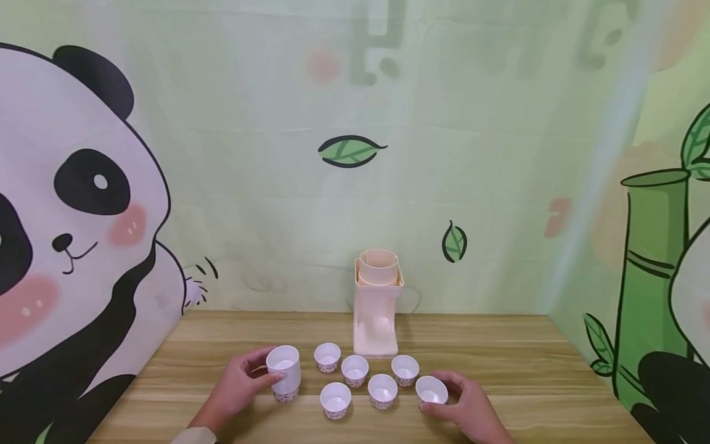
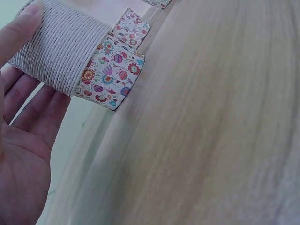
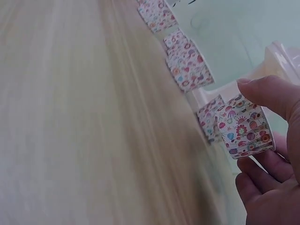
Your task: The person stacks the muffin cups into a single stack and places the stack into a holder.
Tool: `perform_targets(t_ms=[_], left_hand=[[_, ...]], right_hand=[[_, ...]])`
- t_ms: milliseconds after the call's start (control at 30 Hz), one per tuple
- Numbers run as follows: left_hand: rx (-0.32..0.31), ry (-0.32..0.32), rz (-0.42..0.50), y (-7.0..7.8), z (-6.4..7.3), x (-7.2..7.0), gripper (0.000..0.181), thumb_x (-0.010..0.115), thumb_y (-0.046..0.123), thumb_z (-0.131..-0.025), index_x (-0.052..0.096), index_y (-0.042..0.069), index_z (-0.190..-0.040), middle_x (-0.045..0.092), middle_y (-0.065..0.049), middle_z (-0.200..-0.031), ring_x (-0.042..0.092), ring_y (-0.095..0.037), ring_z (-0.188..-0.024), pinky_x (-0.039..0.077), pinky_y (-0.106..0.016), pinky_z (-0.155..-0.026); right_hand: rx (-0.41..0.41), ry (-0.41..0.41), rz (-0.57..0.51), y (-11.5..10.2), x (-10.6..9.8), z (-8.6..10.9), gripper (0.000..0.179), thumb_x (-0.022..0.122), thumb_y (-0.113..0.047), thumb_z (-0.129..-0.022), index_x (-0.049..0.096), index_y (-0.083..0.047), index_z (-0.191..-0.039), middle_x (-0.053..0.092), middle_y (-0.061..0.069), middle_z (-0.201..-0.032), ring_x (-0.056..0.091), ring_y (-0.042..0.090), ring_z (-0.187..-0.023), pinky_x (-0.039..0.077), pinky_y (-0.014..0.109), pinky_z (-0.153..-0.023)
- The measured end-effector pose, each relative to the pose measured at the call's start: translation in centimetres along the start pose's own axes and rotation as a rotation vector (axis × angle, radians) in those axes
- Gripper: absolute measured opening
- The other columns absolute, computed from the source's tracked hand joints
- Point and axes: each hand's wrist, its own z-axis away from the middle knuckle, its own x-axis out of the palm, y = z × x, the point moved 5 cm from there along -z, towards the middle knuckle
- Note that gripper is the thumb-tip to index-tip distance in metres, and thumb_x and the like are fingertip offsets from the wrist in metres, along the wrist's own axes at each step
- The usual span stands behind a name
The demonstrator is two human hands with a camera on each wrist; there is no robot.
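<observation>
My left hand (image 1: 242, 377) grips a nested stack of paper cups (image 1: 286, 370). In the left wrist view the many stacked rims of the stack (image 2: 65, 44) show above the flower-printed wall of the lowest cup, thumb on one side and fingers on the other. At the right of the group, my right hand (image 1: 463, 401) pinches a single paper cup (image 1: 431, 394) between thumb and fingers. Its flower print (image 3: 243, 127) faces the right wrist camera. Several more paper cups, such as a front one (image 1: 335, 404) and a back one (image 1: 327, 361), stand upright, mouths up, between my hands.
A pale pink holder (image 1: 376, 314) with a round sleeve (image 1: 379, 268) in its top stands behind the cups. The wooden table (image 1: 222, 333) ends at a green cloth backdrop (image 1: 266, 185) printed with a panda and bamboo.
</observation>
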Motion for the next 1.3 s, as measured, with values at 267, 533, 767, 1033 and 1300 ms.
perform_targets(t_ms=[267,533,767,1033,1300], left_hand=[[0.039,-0.005,-0.005,0.1,0.1,0.0,0.054,0.086,0.003,-0.088,0.065,-0.011,-0.136,0.075,-0.020,-0.123,0.071,-0.008,-0.107,0.058,-0.020,-0.094],[0.037,-0.018,0.006,0.1,0.1,0.0,0.055,0.086,0.003,-0.088,0.065,-0.010,-0.137,0.073,-0.024,-0.125,0.071,-0.008,-0.108,0.058,-0.020,-0.095],[0.016,-0.021,0.002,0.0,0.0,-0.1,0.056,0.087,0.004,-0.088,0.064,-0.010,-0.138,0.073,-0.023,-0.126,0.071,-0.008,-0.108,0.057,-0.021,-0.096],[0.030,-0.034,0.001,0.4,0.1,-0.1,0.056,0.086,0.005,-0.089,0.063,-0.011,-0.138,0.072,-0.026,-0.128,0.070,-0.008,-0.109,0.057,-0.021,-0.096],[0.035,-0.027,0.010,0.5,0.2,-0.1,0.055,0.086,0.003,-0.089,0.064,-0.010,-0.138,0.072,-0.026,-0.127,0.070,-0.007,-0.108,0.057,-0.020,-0.096]], right_hand=[[-0.020,-0.019,-0.095,-1.7,0.7,0.5,0.059,0.092,-0.004,-0.081,0.065,0.013,-0.131,0.073,0.023,-0.126,0.070,0.015,-0.108,0.057,0.021,-0.093],[-0.012,-0.023,-0.125,-2.8,1.4,0.5,0.064,0.094,-0.004,-0.079,0.064,0.015,-0.133,0.071,0.023,-0.129,0.070,0.014,-0.107,0.057,0.020,-0.094],[0.026,-0.045,-0.199,-3.4,2.0,0.6,0.068,0.093,0.000,-0.078,0.060,0.017,-0.135,0.068,0.027,-0.134,0.070,0.021,-0.111,0.057,0.021,-0.095],[0.025,-0.079,-0.278,-4.2,2.6,0.8,0.070,0.092,0.001,-0.080,0.057,0.018,-0.138,0.066,0.025,-0.135,0.069,0.018,-0.111,0.060,0.023,-0.091],[-0.002,-0.100,-0.315,-5.1,3.2,0.9,0.070,0.090,0.002,-0.081,0.055,0.020,-0.139,0.061,0.030,-0.141,0.069,0.014,-0.111,0.060,0.024,-0.092]])
